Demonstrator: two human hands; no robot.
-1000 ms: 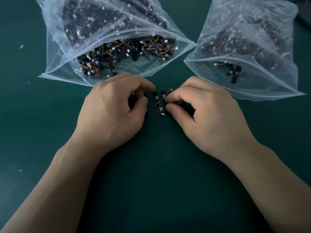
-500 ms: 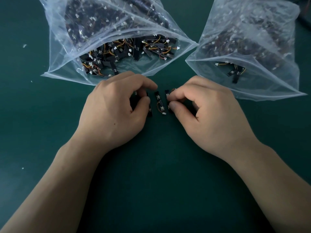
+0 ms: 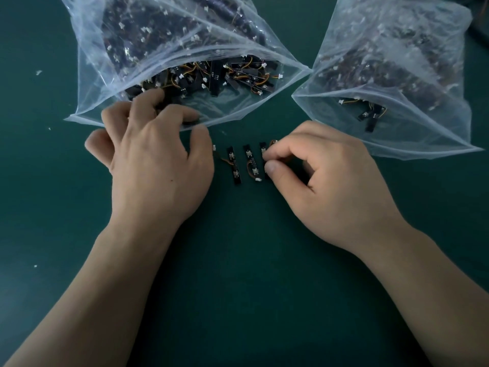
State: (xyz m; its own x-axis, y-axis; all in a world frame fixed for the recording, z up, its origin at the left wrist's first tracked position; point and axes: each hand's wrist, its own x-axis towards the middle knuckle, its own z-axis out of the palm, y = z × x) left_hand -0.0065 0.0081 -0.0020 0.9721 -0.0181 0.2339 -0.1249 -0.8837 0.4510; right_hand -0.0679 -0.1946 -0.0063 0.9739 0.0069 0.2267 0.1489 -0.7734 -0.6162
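Observation:
Three small black circuit strips with white connectors and short orange wires lie side by side on the green mat. The left strip (image 3: 234,165) and the middle strip (image 3: 251,162) lie free. My right hand (image 3: 325,181) pinches the right strip (image 3: 263,147) between thumb and forefinger. My left hand (image 3: 156,160) has its fingers spread, reaching into the mouth of the left clear plastic bag (image 3: 87,83), fingertips among the black strips inside; whether it holds one is hidden. A white connector (image 3: 214,147) peeks out beside its thumb.
A second clear plastic bag (image 3: 423,139) with more strips lies at the upper right, its mouth facing me. The dark green mat (image 3: 238,274) covers the whole table. Small white specks (image 3: 38,72) dot its left side.
My left hand has let go beside the row and moved up and left into the left bag's mouth, uncovering the left strip. My right hand stays pinching the right strip.

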